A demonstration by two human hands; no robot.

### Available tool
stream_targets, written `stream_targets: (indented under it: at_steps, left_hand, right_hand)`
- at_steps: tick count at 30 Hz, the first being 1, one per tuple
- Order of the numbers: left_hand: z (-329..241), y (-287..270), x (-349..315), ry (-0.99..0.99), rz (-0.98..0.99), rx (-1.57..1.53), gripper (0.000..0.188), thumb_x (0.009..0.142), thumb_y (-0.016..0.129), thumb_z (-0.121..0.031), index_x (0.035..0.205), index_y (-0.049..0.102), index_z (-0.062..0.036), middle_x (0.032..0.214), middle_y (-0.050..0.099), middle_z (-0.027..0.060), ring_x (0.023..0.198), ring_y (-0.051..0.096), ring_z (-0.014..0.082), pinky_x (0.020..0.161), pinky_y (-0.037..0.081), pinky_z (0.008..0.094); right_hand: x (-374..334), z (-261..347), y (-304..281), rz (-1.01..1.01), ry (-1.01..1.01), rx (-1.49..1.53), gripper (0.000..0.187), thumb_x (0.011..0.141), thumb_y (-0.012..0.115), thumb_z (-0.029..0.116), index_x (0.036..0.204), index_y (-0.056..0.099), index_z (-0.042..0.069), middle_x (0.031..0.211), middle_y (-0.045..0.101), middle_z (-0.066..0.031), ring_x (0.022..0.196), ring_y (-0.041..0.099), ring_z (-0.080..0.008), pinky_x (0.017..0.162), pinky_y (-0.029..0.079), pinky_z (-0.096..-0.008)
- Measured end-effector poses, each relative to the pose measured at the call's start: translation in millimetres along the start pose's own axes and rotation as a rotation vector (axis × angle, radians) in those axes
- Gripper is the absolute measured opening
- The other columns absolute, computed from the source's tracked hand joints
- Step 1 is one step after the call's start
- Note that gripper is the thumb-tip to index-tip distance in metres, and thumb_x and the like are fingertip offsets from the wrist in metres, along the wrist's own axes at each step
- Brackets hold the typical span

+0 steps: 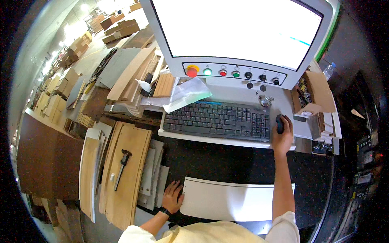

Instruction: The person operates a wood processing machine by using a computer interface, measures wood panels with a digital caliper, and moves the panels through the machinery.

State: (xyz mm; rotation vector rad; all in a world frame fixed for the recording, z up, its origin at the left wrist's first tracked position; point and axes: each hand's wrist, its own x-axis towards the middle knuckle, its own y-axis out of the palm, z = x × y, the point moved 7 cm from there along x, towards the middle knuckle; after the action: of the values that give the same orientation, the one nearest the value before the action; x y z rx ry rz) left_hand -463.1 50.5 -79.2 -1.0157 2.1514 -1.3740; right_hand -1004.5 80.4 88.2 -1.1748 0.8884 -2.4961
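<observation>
Right hand (282,135) cups black mouse (279,124); left hand (172,197) spread on white panel (231,199)

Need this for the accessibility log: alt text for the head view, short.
Seen from above, a person's right hand rests on a black computer mouse beside a black keyboard at a machine console, while the left hand touches the edge of a white panel. A bright monitor with a row of control buttons sits above; wooden boards and a caliper lie to the left.
</observation>
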Motion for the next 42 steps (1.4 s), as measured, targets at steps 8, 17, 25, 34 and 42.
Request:
stream_targets:
  at_steps: [8, 17, 25, 34, 42]
  left_hand:
    - [0, -2, 1, 0.001, -0.015, -0.015, 0.048, 0.098, 0.065, -0.029, 0.140, 0.062, -0.0059, 0.154, 0.054, 0.0158, 0.145, 0.046, 0.0390, 0.120, 0.038, 0.0538]
    - [-3, -5, 2, 0.015, -0.021, -0.025, 0.048, 0.097, 0.066, -0.027, 0.141, 0.062, -0.0059, 0.153, 0.055, 0.0163, 0.145, 0.046, 0.0390, 0.120, 0.037, 0.0542]
    - [-3, -6, 3, -0.008, -0.009, -0.024, 0.048, 0.097, 0.065, -0.027, 0.139, 0.062, -0.0054, 0.153, 0.055, 0.0169, 0.145, 0.046, 0.0401, 0.120, 0.037, 0.0550]
    - [-3, -5, 2, -0.014, -0.002, -0.025, 0.047, 0.097, 0.065, -0.027, 0.139, 0.063, -0.0058, 0.154, 0.055, 0.0168, 0.145, 0.046, 0.0412, 0.120, 0.037, 0.0554]
    - [-5, -7, 3, -0.006, -0.014, -0.031, 0.047, 0.097, 0.065, -0.027, 0.139, 0.063, -0.0058, 0.154, 0.054, 0.0165, 0.145, 0.046, 0.0406, 0.120, 0.037, 0.0550]
  right_hand:
    - [-1, -4, 1, 0.002, -0.004, 0.004, 0.044, 0.089, 0.076, 0.011, 0.132, 0.067, 0.012, 0.139, 0.065, -0.0161, 0.123, 0.066, -0.0382, 0.102, 0.055, -0.0453]
    - [-1, 0, -2, -0.020, -0.033, 0.003, 0.040, 0.091, 0.075, 0.013, 0.131, 0.070, 0.011, 0.138, 0.066, -0.0158, 0.121, 0.067, -0.0378, 0.102, 0.055, -0.0448]
    - [0, 4, -2, -0.021, -0.001, -0.003, 0.039, 0.091, 0.074, 0.012, 0.130, 0.070, 0.012, 0.138, 0.066, -0.0159, 0.119, 0.069, -0.0382, 0.099, 0.057, -0.0442]
    - [-2, -1, -2, -0.048, -0.029, -0.011, 0.039, 0.091, 0.074, 0.014, 0.130, 0.070, 0.012, 0.137, 0.066, -0.0171, 0.118, 0.069, -0.0382, 0.097, 0.058, -0.0448]
    - [-1, 1, -3, -0.039, -0.006, -0.020, 0.038, 0.092, 0.073, 0.014, 0.130, 0.070, 0.012, 0.137, 0.066, -0.0176, 0.119, 0.069, -0.0391, 0.098, 0.058, -0.0453]
